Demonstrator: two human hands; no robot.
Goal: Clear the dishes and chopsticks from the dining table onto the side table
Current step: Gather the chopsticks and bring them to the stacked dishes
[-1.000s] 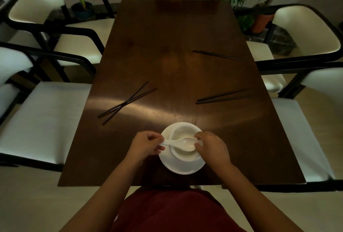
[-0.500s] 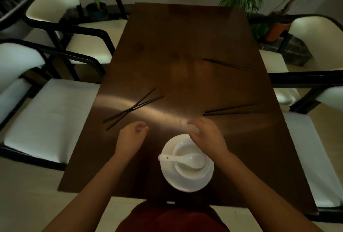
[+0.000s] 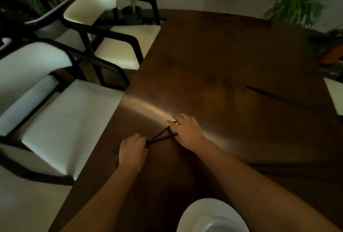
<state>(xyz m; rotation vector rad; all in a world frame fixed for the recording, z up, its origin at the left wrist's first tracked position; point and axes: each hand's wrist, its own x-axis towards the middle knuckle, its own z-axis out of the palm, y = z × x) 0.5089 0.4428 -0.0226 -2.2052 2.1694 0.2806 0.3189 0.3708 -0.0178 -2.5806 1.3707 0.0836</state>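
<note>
Head view showed both hands down on the crossed pair of chopsticks (image 3: 159, 137) at the left side of the dark wooden counter (image 3: 222, 61), so the step in hand looked like gathering this pair. The left hand (image 3: 132, 153) was curled over the near ends, fingers closed around them, while the right hand (image 3: 187, 132) pinched at the far tips, which were splayed apart. A white plate (image 3: 193, 215) sat at the near edge between the forearms, and another pair of chopsticks (image 3: 284, 101) lay far right, untouched. Next, I judged, the splayed tips needed squeezing together into one bundle before lifting, or one stick could slip and roll. No side table was in sight.
</note>
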